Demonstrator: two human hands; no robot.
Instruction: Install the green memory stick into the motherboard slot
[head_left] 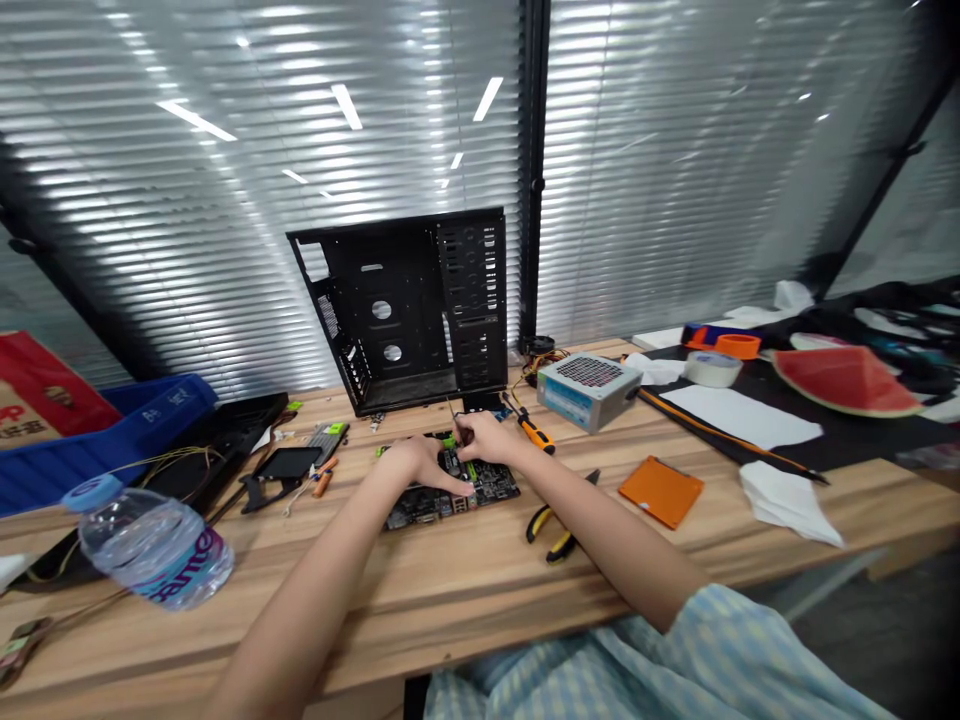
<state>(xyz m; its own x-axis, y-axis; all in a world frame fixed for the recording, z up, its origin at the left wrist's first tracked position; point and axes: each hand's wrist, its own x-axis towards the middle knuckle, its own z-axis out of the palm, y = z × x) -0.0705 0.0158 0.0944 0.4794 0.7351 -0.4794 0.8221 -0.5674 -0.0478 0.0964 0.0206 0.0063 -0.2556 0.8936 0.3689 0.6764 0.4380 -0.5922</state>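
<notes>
A dark motherboard (491,484) lies flat on the wooden table (465,590) in front of me. My left hand (421,464) rests on its left part, fingers pressed down on the board. My right hand (482,436) is closed in a pinch over the board's far edge, holding a thin tool (452,413) that points up and back. An empty black computer case (409,310) stands upright just behind the board.
A plastic water bottle (150,545) lies at the left. A grey power supply (589,388), an orange-handled screwdriver (534,428), yellow-handled pliers (553,528) and an orange square (661,490) are to the right. Tape rolls (713,368) and a watermelon slice (844,380) sit far right.
</notes>
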